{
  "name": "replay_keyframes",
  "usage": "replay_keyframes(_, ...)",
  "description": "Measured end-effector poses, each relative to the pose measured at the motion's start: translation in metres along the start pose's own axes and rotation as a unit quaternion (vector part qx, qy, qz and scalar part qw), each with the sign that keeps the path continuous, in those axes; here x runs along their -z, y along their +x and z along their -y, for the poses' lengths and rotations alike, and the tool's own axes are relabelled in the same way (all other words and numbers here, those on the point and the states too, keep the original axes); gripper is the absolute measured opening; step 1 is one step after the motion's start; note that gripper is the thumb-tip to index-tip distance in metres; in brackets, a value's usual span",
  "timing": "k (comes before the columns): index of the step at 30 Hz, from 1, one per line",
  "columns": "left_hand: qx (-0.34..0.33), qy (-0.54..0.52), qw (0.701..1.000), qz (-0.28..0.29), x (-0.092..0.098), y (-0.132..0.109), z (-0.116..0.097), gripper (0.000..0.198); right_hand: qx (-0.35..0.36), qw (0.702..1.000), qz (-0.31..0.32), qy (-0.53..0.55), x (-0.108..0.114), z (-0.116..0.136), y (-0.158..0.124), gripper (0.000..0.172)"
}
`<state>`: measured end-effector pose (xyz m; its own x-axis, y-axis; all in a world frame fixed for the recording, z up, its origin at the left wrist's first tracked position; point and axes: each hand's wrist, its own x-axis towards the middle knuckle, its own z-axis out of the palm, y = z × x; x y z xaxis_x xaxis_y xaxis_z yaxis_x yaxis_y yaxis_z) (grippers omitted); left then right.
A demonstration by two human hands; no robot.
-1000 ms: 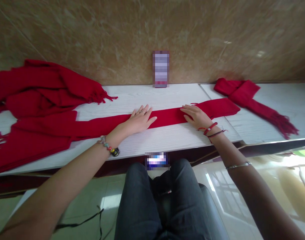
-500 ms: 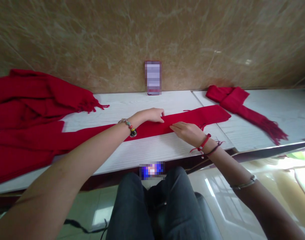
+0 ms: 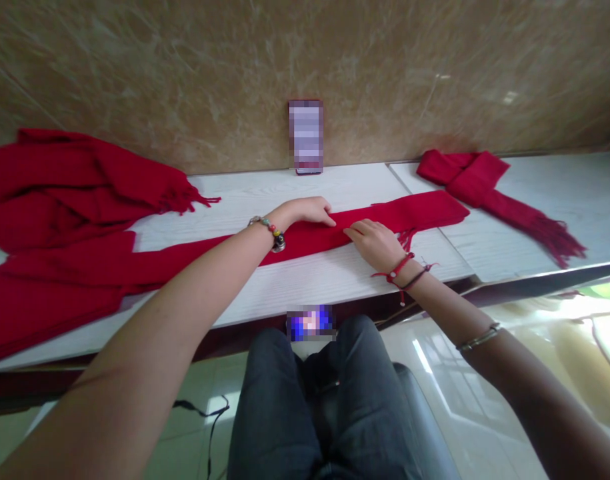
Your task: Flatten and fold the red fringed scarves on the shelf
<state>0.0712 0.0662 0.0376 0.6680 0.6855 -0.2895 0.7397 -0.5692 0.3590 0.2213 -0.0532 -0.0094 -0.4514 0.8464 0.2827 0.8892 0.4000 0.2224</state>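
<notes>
A long red scarf (image 3: 425, 210) lies stretched from left to right across the white table (image 3: 305, 280). My left hand (image 3: 309, 210) reaches over to the scarf's far edge, fingers curled and pinched on the cloth. My right hand (image 3: 377, 243) sits close beside it on the near edge, knuckles up, fingers bent onto the fabric. The hands are a few centimetres apart at the middle of the scarf. Its fringed end shows just right of my right hand.
A heap of red scarves (image 3: 75, 187) covers the table's left end. Another folded red scarf (image 3: 479, 183) with a fringe lies at the back right. A small upright card (image 3: 305, 137) leans on the marble wall. My knees (image 3: 325, 400) are under the table edge.
Both hands went from lying flat and apart on the scarf to curled and close together at its middle. The left hand moved right to the far edge.
</notes>
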Motion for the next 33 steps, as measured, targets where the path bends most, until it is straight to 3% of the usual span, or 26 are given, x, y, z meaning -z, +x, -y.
replay_keyframes(6,0.002,-0.049,0.998,-0.046,-0.001,0.002,-0.002,0.033,-0.058,0.997,0.023,-0.038,0.006,0.002,-0.003,0.025)
replay_keyframes(14,0.028,-0.101,0.993,-0.062,-0.004,0.011,-0.009,0.027,-0.045,0.998,0.017,-0.043,0.010,0.002,-0.002,0.029)
replay_keyframes(17,0.025,-0.138,0.989,-0.048,0.005,0.010,-0.008,0.024,-0.058,0.998,-0.002,-0.035,0.015,-0.003,-0.003,0.034)
replay_keyframes(22,-0.007,-0.174,0.983,-0.061,0.035,0.004,-0.013,0.027,-0.117,0.989,-0.088,0.001,0.027,-0.016,0.000,0.039)
replay_keyframes(27,-0.025,-0.138,0.984,-0.114,0.065,0.011,-0.040,0.032,-0.167,0.974,-0.148,0.040,0.048,-0.042,0.010,0.046)
replay_keyframes(33,-0.106,-0.238,0.959,-0.116,0.082,0.049,-0.099,0.034,-0.152,0.955,-0.247,0.059,0.067,-0.114,-0.003,0.046)
